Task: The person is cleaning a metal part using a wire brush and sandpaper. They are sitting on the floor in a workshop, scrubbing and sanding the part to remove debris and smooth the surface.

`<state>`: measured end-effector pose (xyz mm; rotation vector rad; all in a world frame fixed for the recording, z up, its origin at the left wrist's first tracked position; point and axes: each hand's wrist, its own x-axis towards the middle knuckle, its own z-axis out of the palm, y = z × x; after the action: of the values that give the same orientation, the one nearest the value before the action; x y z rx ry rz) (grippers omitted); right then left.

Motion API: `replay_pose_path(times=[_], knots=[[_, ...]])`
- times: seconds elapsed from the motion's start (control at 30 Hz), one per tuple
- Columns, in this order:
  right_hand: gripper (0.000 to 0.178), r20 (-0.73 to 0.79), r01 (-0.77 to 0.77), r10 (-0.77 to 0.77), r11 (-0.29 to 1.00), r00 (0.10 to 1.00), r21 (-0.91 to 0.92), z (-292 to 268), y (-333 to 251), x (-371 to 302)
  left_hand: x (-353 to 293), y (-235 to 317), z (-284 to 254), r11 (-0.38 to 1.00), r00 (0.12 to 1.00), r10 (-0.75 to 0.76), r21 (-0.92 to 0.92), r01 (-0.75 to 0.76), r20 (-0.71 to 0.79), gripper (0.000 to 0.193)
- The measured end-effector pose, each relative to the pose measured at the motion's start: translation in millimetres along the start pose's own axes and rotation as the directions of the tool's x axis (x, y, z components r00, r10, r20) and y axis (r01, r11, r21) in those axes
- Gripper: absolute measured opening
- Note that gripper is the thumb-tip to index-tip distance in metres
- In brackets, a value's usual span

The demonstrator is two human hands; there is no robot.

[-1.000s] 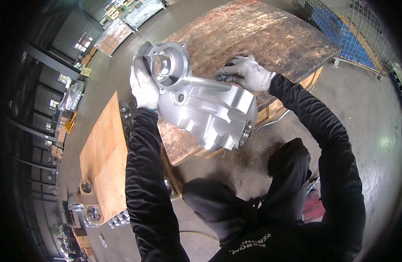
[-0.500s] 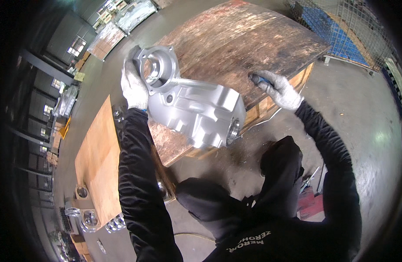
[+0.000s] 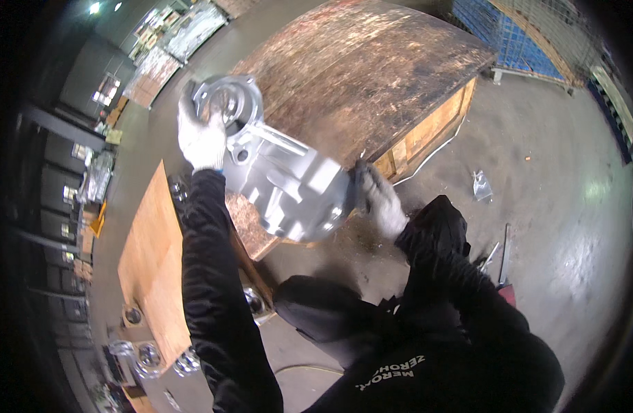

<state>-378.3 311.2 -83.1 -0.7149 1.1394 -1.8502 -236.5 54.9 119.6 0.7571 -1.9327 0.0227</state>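
Note:
A silver cast-metal housing (image 3: 282,182) with a round flanged opening at its upper left end is tilted at the near left edge of the wooden-topped bench. My left hand (image 3: 203,138), in a white glove, is closed on the rim of the flanged opening, fingers reaching into the bore. At the housing's other end my gloved right hand (image 3: 384,203) is closed on a small dark-handled tool (image 3: 362,180). A thin tip points up from it. That hand is smeared by motion, and I cannot tell whether the tool touches the metal.
The worn wooden bench top (image 3: 371,69) stretches away beyond the housing. A plywood sheet (image 3: 151,261) lies to the left, with more metal castings (image 3: 148,354) by its near end. Wire-mesh cage (image 3: 530,41) stands far right. A clear plastic bag (image 3: 481,186) lies on the floor.
My right hand has moved left and down with the tool, from over the bench to the housing's right end. The housing has turned slightly in my left hand, which still grips its flanged end.

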Motion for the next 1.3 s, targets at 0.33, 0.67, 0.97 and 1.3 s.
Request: replay_pose_path(times=[0.33,0.67,0.97,1.3], knots=[[0.039,0.595,0.747,-0.516,0.143,0.616,-0.649,33.7,-34.5,-25.2,7.5,-21.9,-15.5,0.999,0.97,-0.003,-0.039,0.013,0.241,0.077],[0.035,0.727,0.752,-0.349,-0.088,0.591,-0.653,34.2,-67.6,10.8,-138.9,40.5,-53.5,0.971,0.98,0.143,-0.209,-0.112,0.139,0.05],[0.038,0.684,0.724,-0.315,0.014,0.658,-0.69,18.2,-17.0,4.8,-162.8,27.1,-29.2,0.968,0.992,0.021,-0.25,0.011,0.123,0.036],[0.036,0.634,0.693,-0.32,0.119,0.704,-0.711,-10.9,56.8,-3.1,-162.2,28.1,-31.0,0.972,0.988,0.08,-0.228,-0.049,0.13,0.036]])
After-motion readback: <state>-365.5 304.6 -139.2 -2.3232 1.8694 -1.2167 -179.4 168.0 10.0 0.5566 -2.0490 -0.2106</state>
